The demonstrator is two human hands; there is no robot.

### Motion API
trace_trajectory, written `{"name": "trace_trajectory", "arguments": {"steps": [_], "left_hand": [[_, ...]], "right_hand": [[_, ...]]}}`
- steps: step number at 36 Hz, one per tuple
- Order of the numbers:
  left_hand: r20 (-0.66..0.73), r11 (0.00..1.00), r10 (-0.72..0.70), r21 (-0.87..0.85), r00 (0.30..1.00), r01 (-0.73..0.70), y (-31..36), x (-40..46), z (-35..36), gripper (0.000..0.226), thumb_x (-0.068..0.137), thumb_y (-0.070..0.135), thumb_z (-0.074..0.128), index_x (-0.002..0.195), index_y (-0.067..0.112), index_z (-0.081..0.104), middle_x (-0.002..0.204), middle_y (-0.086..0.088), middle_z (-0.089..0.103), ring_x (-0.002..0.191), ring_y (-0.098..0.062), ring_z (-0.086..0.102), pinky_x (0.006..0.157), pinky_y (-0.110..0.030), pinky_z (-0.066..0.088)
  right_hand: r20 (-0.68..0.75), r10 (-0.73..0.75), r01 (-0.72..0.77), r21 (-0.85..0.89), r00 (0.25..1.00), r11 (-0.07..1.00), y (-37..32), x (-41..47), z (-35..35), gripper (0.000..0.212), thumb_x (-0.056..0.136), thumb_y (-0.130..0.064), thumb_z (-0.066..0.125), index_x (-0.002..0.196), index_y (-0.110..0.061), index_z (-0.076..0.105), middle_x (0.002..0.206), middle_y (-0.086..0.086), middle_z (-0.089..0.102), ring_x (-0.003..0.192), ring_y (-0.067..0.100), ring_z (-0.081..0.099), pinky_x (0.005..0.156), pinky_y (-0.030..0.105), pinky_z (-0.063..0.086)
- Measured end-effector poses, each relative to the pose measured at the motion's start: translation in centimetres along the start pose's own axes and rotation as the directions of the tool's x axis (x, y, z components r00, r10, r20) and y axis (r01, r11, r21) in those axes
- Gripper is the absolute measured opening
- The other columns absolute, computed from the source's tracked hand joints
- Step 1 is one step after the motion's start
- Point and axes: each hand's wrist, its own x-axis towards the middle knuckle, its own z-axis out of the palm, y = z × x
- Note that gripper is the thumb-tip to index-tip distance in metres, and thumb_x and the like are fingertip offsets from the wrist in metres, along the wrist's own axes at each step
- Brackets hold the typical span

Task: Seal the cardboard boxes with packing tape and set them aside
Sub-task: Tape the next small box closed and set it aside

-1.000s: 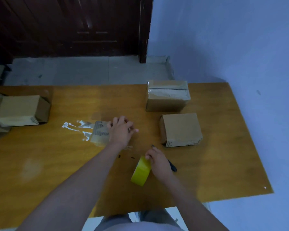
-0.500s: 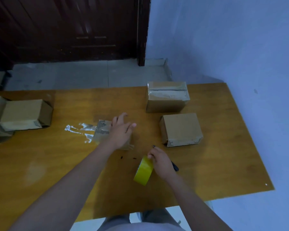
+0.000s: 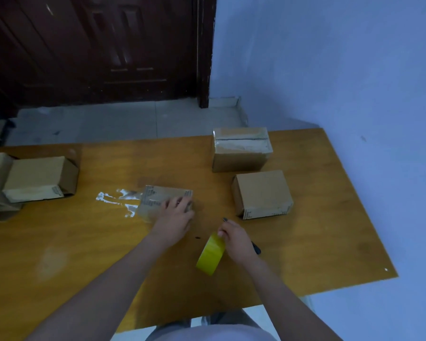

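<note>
Glossy orange-brown wooden desk; matt brown cardboard box; shiny yellow plastic tape roll; crinkled clear film.

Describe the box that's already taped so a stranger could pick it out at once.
Start at the orange-brown table and go to its far right corner by the blue wall. Two boxes sit there; the taped box is the farther one. Glossy clear tape covers its top, while the plain box nearer shows bare cardboard.
</note>
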Motion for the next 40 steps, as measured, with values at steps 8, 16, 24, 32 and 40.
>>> {"name": "trace_trajectory", "arguments": {"steps": [8, 16, 24, 32, 40], "left_hand": [[-0.094, 0.986, -0.165, -0.042, 0.982, 0.161, 1.7, 0.2, 1.5, 0.019, 0.059, 0.024, 0.084, 0.071, 0.022, 0.069, 0.109, -0.006, 0.062, 0.087, -0.027, 0.041, 0.076, -0.040, 0.033], [-0.126, 0.907, -0.384, -0.237, 0.915, 0.348, 3.0, 0.8, 1.8, 0.034, 0.060, 0.014, 0.080, 0.089, 0.029, 0.074, 0.100, 0.000, 0.060, 0.083, -0.022, 0.038, 0.076, -0.038, 0.035], [-0.055, 0.684, -0.519, -0.625, 0.853, 0.376, 2.2, 1.1, 0.7, 0.026, 0.093, 0.016, 0.048, 0.105, 0.019, 0.071, 0.108, -0.001, 0.062, 0.098, -0.028, 0.051, 0.087, -0.037, 0.039], [-0.081, 0.661, -0.651, -0.549, 0.755, 0.511, -1.2, -3.6, -1.8, 0.037, 0.096, 0.022, 0.049, 0.130, 0.008, 0.053, 0.131, -0.009, 0.051, 0.124, -0.029, 0.040, 0.103, -0.039, 0.032], [0.255, 0.219, -0.806, -0.710, 0.535, 0.669, -3.0, -5.4, -2.1, 0.035, 0.099, 0.027, 0.051, 0.117, 0.000, 0.065, 0.109, -0.021, 0.067, 0.099, -0.038, 0.060, 0.072, -0.036, 0.042]], "right_hand": [[0.033, 0.026, -0.025, -0.031, 0.999, 0.999, -0.1, -0.1, 0.2, 0.019, 0.099, -0.013, 0.042, 0.081, -0.015, 0.045, 0.074, -0.017, 0.033, 0.102, 0.032, 0.048, 0.063, 0.022, 0.024], [0.014, -0.013, 0.014, -0.065, 1.000, 0.998, -0.2, 0.0, 0.4, 0.023, 0.098, -0.013, 0.045, 0.076, -0.017, 0.042, 0.074, -0.019, 0.030, 0.081, 0.023, 0.039, 0.057, 0.013, 0.023], [0.021, -0.062, 0.064, -0.121, 0.998, 0.991, -1.2, -0.1, 0.0, 0.021, 0.096, -0.011, 0.048, 0.076, -0.017, 0.044, 0.074, -0.010, 0.033, 0.076, 0.019, 0.039, 0.060, 0.028, 0.023], [0.000, -0.187, 0.182, -0.219, 0.982, 0.959, -3.5, -0.5, -1.5, 0.023, 0.094, -0.022, 0.040, 0.077, -0.012, 0.052, 0.083, 0.001, 0.037, 0.078, 0.016, 0.037, 0.064, 0.027, 0.025], [-0.011, -0.170, 0.167, -0.147, 0.985, 0.975, -5.1, -0.8, -1.7, 0.022, 0.096, -0.010, 0.048, 0.074, -0.014, 0.045, 0.077, -0.007, 0.034, 0.072, 0.015, 0.040, 0.064, 0.031, 0.032]]}}
